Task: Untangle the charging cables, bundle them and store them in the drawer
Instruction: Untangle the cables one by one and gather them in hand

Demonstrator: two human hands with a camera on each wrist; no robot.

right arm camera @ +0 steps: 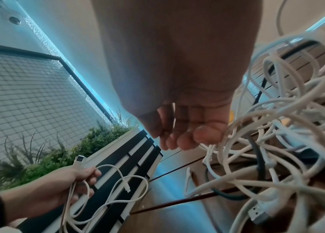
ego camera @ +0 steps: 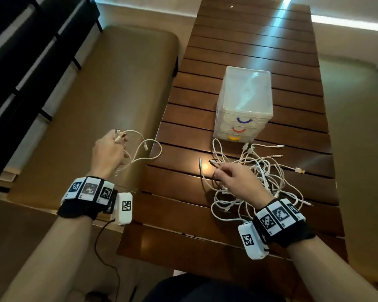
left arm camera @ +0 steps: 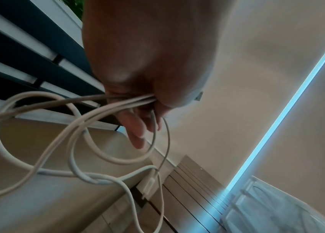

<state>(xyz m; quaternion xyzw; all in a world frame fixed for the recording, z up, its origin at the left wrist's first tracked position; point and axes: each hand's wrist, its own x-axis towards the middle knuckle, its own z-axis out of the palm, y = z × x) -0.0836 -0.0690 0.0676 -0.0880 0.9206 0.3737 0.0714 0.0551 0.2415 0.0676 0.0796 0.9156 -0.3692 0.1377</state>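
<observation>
My left hand is held over the bench left of the table and grips a white charging cable. The cable's plugs stick up past my fingers and its loops hang to the right. The left wrist view shows several strands of this cable pinched in my left hand. My right hand rests on the tangle of white cables on the table, fingers curled round a strand at its left edge. Behind the tangle stands a translucent drawer unit with blue, red and yellow handles, all drawers closed.
The dark slatted wooden table runs away from me. A tan cushioned bench lies along its left side, with a dark slatted backrest beyond. A thin black wire hangs from my left wrist camera.
</observation>
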